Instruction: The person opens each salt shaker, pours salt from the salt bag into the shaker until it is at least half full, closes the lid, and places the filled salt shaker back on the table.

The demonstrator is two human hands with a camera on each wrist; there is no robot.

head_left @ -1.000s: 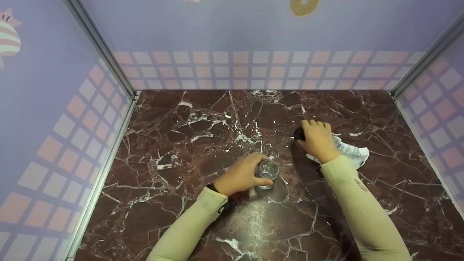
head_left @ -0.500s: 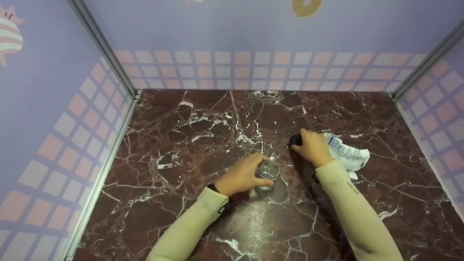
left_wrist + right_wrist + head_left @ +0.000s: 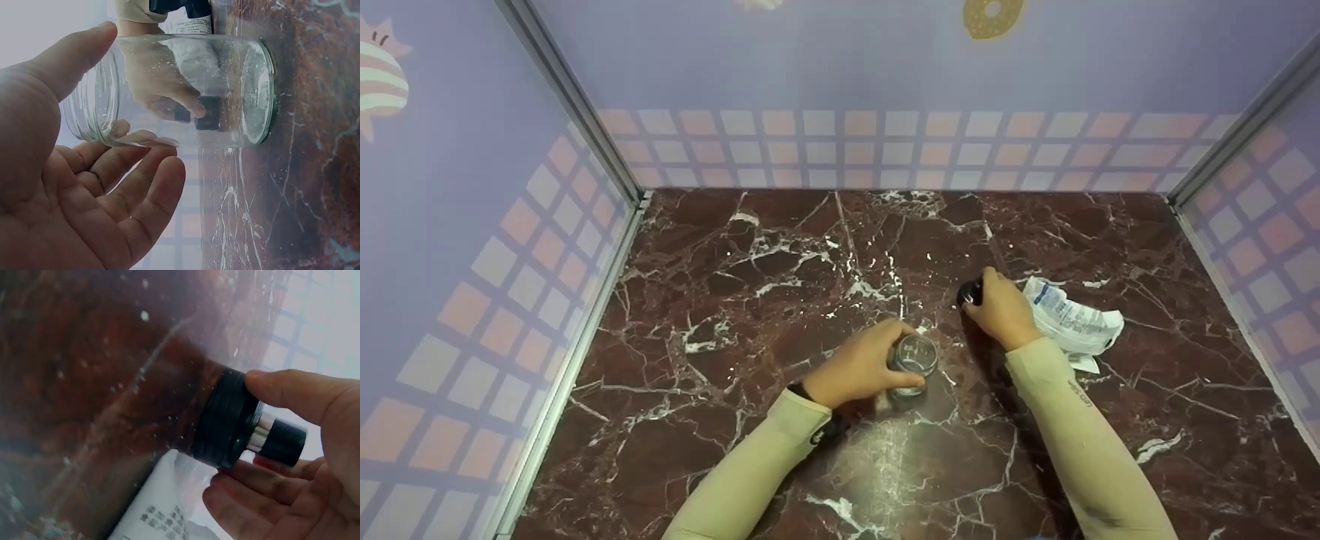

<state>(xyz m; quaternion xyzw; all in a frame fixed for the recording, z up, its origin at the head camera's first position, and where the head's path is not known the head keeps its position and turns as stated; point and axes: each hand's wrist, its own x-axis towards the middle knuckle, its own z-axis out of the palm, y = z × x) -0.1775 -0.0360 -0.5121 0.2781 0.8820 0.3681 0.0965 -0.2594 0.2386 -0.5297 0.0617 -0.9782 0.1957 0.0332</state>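
Note:
My left hand [image 3: 855,366] holds an upright clear glass jar [image 3: 916,349] on the table, thumb on one side and fingers on the other. The left wrist view shows the jar's threaded, uncovered mouth and a few white specks on its glass [image 3: 225,67]. To the right, my right hand [image 3: 1006,311] pinches a round black lid [image 3: 970,292] by its rim. A black knob with a silver band [image 3: 284,441] rises from that lid toward my palm. The lid sits at or very near the tabletop; I cannot tell whether it touches. Jar and lid are apart.
A crumpled white plastic packet [image 3: 1072,321] with blue print lies just right of my right hand. White crumbs [image 3: 894,274] are scattered over the dark red marbled table [image 3: 720,450]. Lilac panels [image 3: 885,75] wall the back and both sides.
My right hand has moved left and nearer to me with the lid, uncovering more of the packet. My left hand and the jar have stayed in place.

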